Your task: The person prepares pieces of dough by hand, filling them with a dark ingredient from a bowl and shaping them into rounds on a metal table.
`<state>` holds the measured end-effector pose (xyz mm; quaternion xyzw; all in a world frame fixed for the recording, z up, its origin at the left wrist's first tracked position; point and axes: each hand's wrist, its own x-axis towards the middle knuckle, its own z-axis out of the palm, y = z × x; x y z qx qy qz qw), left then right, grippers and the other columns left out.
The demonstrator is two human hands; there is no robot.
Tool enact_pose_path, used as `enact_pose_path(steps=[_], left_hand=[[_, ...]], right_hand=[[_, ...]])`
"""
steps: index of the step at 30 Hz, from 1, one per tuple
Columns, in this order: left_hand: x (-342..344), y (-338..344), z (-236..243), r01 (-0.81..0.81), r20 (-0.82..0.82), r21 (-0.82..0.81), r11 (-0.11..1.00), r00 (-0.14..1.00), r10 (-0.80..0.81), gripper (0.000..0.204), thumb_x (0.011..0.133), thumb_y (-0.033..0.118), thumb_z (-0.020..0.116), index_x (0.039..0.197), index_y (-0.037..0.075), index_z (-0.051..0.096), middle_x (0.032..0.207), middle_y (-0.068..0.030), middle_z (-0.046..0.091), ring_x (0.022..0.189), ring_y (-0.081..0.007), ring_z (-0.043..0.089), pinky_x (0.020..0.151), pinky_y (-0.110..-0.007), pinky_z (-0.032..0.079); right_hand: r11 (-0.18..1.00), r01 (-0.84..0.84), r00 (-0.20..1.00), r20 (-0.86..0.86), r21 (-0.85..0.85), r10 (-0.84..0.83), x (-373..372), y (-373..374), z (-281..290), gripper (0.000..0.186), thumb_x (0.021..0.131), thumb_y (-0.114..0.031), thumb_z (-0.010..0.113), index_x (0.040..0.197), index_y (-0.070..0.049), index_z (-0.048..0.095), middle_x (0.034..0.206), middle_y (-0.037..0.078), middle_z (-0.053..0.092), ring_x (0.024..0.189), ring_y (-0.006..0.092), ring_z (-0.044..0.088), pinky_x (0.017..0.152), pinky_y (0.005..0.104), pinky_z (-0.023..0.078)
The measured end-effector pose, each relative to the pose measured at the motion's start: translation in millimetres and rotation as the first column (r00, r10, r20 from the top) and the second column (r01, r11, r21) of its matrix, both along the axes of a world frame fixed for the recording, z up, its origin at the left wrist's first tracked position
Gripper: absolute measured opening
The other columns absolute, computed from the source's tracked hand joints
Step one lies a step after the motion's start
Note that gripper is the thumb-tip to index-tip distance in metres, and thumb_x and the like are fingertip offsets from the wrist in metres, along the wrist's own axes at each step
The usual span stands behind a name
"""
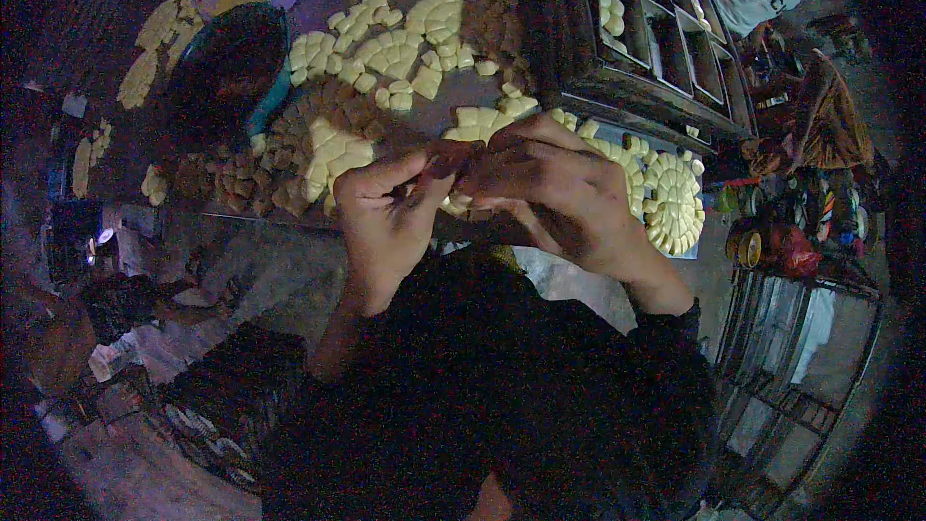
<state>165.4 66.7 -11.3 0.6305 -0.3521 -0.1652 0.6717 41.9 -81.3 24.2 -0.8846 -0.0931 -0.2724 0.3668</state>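
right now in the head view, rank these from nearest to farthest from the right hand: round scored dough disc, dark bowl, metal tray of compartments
From the right hand:
1. Round scored dough disc, just to its right.
2. Metal tray of compartments, above and to the right.
3. Dark bowl, far to the left, beyond the left hand.

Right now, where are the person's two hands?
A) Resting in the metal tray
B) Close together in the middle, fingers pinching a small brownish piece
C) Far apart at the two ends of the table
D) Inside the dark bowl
B: the left hand and the right hand meet above the table, their fingers closed around a small brownish piece between them.
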Motion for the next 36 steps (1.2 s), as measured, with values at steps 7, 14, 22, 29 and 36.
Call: enact_pose_path(steps=[7,14,22,29,36], left_hand=[[33,10,7,0.273,-0.151,-0.339,0.900,0.929,-0.339,0.018,0.086,0.003,0.070,0.104,-0.003,0.072,0.104,-0.0134,0.072,0.090,-0.0160,0.068,0.078,-0.028,0.054],[91,31,-27,0.117,-0.446,-0.527,0.842,0.805,-0.391,0.023,0.097,0.013,0.059,0.114,-0.001,0.065,0.115,-0.0132,0.067,0.103,-0.0221,0.066,0.088,-0.036,0.055],[163,37,-41,0.316,-0.788,-0.352,0.881,0.408,-0.461,0.039,0.087,0.034,0.072,0.107,0.001,0.068,0.106,-0.0074,0.068,0.092,-0.0167,0.066,0.080,-0.029,0.053],[155,37,-177,0.347,-0.493,0.101,0.932,0.831,-0.256,0.026,0.091,0.024,0.068,0.109,0.005,0.070,0.104,-0.0078,0.068,0.095,-0.0144,0.064,0.080,-0.029,0.049],[181,39,-190,0.424,-0.542,0.381,0.822,0.822,-0.173,0.039,0.100,0.030,0.053,0.131,0.007,0.053,0.122,-0.0063,0.061,0.091,-0.0125,0.060,0.071,-0.026,0.046]], right_hand=[[0.983,0.178,0.984,-0.030,0.056,-0.176,39,23,29,0.019,0.071,-0.007,0.080,0.089,-0.009,0.073,0.090,0.008,0.066,0.079,0.0208,0.056,0.067,0.0302,0.044],[0.998,0.011,0.998,-0.055,0.055,-0.008,104,43,23,0.055,0.062,-0.021,0.090,0.109,-0.005,0.066,0.106,0.007,0.071,0.088,0.0208,0.068,0.071,0.0324,0.045],[0.929,0.353,0.921,-0.135,-0.116,-0.366,164,65,-6,0.051,0.063,-0.024,0.089,0.104,-0.007,0.065,0.102,0.008,0.069,0.083,0.0242,0.060,0.071,0.0351,0.046],[0.535,0.592,0.719,-0.694,0.602,-0.015,158,76,-105,0.054,0.080,-0.013,0.080,0.121,-0.007,0.045,0.091,0.009,0.065,0.090,0.0165,0.063,0.074,0.0316,0.052],[0.839,0.544,0.655,-0.623,-0.005,-0.428,102,67,-198,0.023,0.085,-0.007,0.064,0.108,-0.002,0.063,0.099,0.017,0.069,0.093,0.0378,0.065,0.080,0.0429,0.052]])
